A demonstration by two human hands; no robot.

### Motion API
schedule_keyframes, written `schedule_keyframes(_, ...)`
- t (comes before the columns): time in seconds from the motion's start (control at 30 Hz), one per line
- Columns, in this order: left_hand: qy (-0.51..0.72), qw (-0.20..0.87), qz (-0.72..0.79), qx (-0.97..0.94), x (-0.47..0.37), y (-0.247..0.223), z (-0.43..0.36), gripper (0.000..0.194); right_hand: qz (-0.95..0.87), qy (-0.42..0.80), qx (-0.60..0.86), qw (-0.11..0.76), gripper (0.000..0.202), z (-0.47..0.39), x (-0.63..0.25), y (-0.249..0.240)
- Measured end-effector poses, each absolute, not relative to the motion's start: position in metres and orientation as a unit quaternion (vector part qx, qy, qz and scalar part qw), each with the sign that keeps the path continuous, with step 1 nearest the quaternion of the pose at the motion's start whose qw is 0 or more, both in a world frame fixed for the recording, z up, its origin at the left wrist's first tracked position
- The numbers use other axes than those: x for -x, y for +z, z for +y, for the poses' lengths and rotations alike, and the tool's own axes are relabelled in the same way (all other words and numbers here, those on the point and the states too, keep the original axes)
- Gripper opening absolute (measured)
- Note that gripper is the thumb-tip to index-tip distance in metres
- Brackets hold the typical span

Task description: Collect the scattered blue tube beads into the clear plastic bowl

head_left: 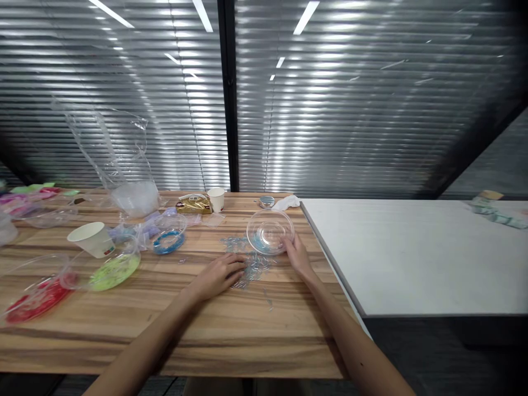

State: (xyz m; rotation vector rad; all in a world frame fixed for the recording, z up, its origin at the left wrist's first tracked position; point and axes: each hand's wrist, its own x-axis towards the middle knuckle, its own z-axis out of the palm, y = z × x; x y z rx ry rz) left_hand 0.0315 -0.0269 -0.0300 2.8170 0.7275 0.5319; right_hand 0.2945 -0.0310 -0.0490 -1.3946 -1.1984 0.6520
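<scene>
A clear round bowl (270, 232) is tilted over the wooden table, its right rim pinched by my right hand (295, 254). Beneath and in front of it lies a loose pile of small clear-blue pieces (254, 268). At the left edge of this pile rests my left hand (220, 274), fingers curled together and touching the pieces. Whether anything is between those fingers is too small to tell. A few more pieces lie nearer the front of the table.
Left on the wooden table (231, 341) are bowls with blue (168, 242), green (114, 271) and red pieces (39, 300), a paper cup (91, 240) and a plastic bag (135, 195). Behind stand a gold packet (193, 204) and another cup (216, 199). A white table (416, 258) adjoins at right.
</scene>
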Motion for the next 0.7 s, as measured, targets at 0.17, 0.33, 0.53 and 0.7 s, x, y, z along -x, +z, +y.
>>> schedule_keyframes(0.17,0.194,0.09,0.238,-0.947,-0.0303,-0.0305,-0.027,0.024,-0.505,0.271,0.594,0.564,0.037,-0.0286,-0.2947,-0.0518)
schedule_keyframes(0.33,0.203,0.091,0.234,-0.947,-0.0302,-0.0314,-0.0271,0.024,-0.505,0.261,0.597,0.566,0.036,-0.0294,-0.2956,-0.0528)
schedule_keyframes(0.53,0.208,0.098,0.232,-0.945,-0.0302,-0.0332,-0.0265,0.022,-0.502,0.252,0.602,0.567,0.035,-0.0282,-0.2966,-0.0542)
schedule_keyframes(0.7,0.211,0.097,0.233,-0.944,-0.031,-0.0308,-0.0274,0.021,-0.503,0.26,0.6,0.565,0.035,-0.0279,-0.2961,-0.0547)
